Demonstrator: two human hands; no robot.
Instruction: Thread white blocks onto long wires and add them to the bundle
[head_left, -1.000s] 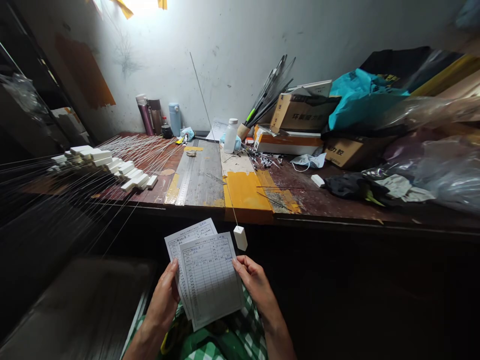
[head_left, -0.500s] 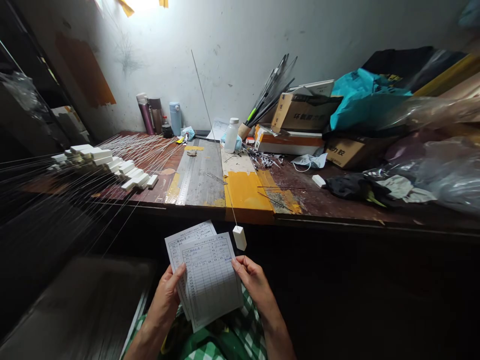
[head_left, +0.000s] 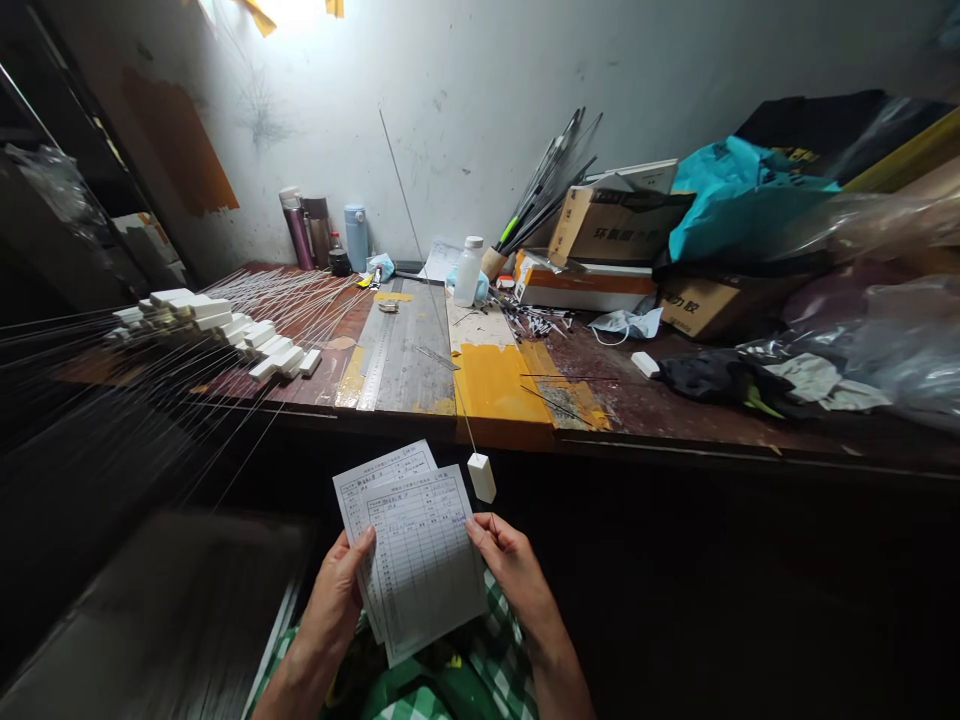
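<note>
Two overlapping printed paper forms [head_left: 427,575] with handwriting and ruled tables are held over my lap. My left hand [head_left: 341,580] pinches their left edges, thumb on top. At the upper right edge of the front sheet, my right hand [head_left: 510,555] grips with its thumb over the paper. Just above that hand sits a white rectangular block [head_left: 481,479] on a long thin rod [head_left: 405,195], which slants up and left past the table edge. The rod's lower end runs down to my right fingers, where its hold is partly hidden.
On the table [head_left: 495,430], many white blocks [head_left: 225,325] on thin rods lie stacked at left. A metal ruler [head_left: 373,370], a plastic bottle [head_left: 469,270] and tweezers [head_left: 437,357] are near the middle. Cardboard boxes [head_left: 622,230] and a black glove-like cloth [head_left: 712,375] lie at right.
The view has shifted slightly, so the table and its objects appear a little farther right. Both hands keep the same hold on the paper forms.
</note>
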